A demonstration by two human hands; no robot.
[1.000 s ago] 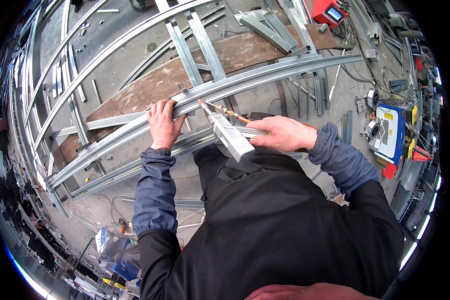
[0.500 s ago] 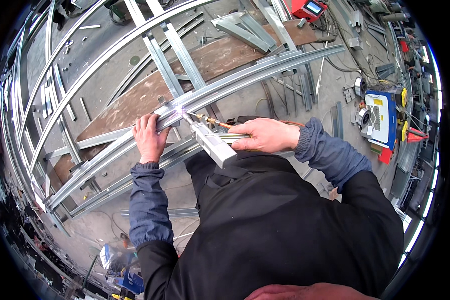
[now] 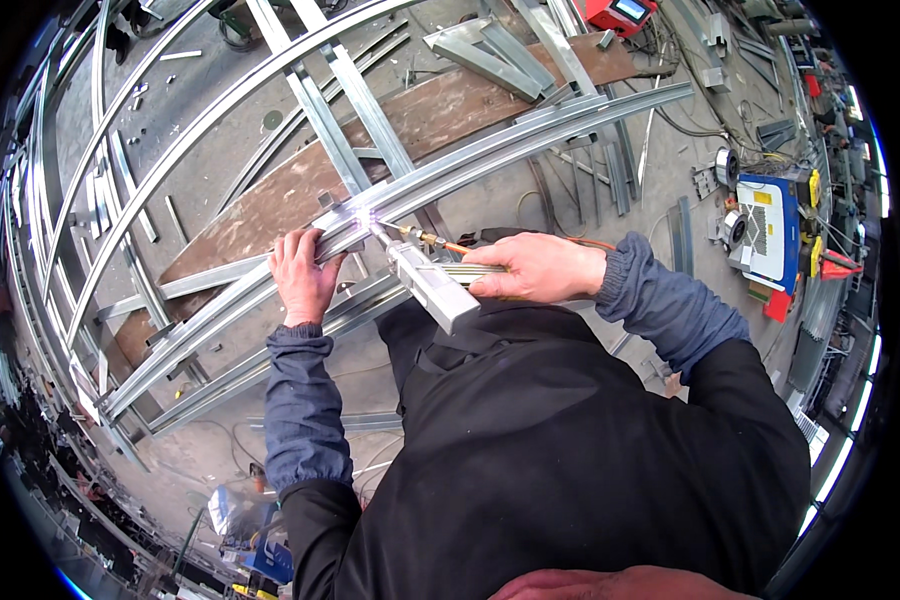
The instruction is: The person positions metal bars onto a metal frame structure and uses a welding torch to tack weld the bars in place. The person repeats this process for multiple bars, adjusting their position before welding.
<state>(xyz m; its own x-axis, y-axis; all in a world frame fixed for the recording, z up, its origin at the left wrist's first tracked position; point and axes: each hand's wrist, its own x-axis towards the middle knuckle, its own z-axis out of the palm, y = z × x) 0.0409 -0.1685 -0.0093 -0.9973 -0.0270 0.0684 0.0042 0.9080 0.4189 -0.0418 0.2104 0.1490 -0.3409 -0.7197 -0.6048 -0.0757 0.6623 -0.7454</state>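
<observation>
A long galvanized steel channel, part of a curved metal frame, runs slantwise in front of me. My left hand is closed over its near edge, fingers on top and thumb toward me. In my right hand is a grey boxy welding torch, fingers wrapped near its cables and handle. The torch's nozzle points at the joint where a cross channel meets the long one. A bright violet-white glow burns at that spot, just beyond my left fingers. The grip on the handle is partly hidden.
Beneath the frame lies a brown stained board. Curved rails rise at the left. A blue-white machine with wire spools stands at the right. A red machine with a screen is at the far right, with cables on the floor.
The view has shifted very slightly. Both hands and the torch hold nearly the same place on the frame, and the glow burns in both frames.
</observation>
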